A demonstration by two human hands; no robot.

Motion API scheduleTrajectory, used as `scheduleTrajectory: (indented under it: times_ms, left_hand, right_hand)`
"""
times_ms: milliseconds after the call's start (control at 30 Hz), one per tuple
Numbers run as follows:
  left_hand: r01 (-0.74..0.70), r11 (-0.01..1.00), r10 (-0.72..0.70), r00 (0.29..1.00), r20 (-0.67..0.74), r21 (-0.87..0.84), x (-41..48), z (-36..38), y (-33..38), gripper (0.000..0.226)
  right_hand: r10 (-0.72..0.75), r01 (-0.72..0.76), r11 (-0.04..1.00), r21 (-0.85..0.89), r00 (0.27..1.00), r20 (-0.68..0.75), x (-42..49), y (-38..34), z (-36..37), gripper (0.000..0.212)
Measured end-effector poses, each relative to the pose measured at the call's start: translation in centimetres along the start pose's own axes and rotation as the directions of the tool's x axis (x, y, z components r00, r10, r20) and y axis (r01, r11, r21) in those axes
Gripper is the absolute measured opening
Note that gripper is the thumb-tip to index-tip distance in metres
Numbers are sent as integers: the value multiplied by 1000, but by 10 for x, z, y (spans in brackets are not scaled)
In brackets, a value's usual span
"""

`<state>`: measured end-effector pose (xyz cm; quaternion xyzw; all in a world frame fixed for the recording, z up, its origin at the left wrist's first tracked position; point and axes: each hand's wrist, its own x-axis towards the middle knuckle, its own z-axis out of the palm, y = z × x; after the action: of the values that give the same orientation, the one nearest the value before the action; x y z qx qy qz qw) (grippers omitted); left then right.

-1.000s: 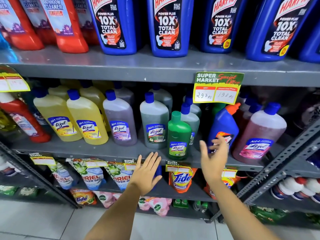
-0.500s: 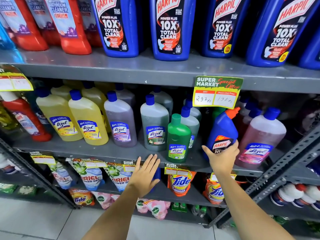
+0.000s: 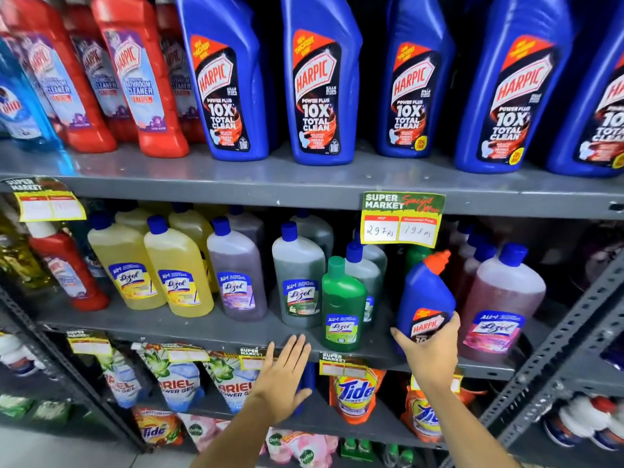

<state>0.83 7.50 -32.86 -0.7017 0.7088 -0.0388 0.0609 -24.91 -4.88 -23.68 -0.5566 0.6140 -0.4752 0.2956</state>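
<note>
Now the grey middle shelf [image 3: 202, 329] looks the same as before. The small blue Harpic bottle [image 3: 426, 298] now leans, between the green bottle [image 3: 342, 305] and the pink bottle [image 3: 503, 298]. The right hand [image 3: 430, 352], wide open a second ago, grips its bottom. The left hand [image 3: 287, 373] stays flat and open by the shelf's near edge.

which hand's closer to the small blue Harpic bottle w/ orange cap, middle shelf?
Right. The right hand grips the small Harpic bottle at its base; the left hand is open, off to its left past the green Lizol bottle.
</note>
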Motion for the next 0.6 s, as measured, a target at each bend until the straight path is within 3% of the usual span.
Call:
scheduleTrajectory:
  times_ms: [167,267,333,500,567,600]
  left_hand:
    - [-82,993,96,982,-164,90,-3,-24,-2,76]
    - [-93,993,115,922,-370,77,1,-76,1,73]
    - [-118,992,116,826,-551,32,6,-117,-3,67]
    - [-116,992,105,458,-883,58,20,-223,-28,53]
    - [-66,997,68,384,-921,46,26,-262,-38,50]
    - [-42,998,53,388,-920,40,30,-277,-44,50]
  right_hand:
    - [-47,47,998,46,999,3,-48,-30,-36,110]
    - [-103,103,990,91,995,-11,-66,-59,-58,112]
    - [-183,185,969,162,983,-29,-71,-83,-69,110]
    - [-390,400,859,319,915,-99,-68,-167,-87,107]
    - [-451,470,808,356,881,-141,-60,-201,-88,107]
    - [-479,503,786,361,863,-160,-54,-217,-87,109]
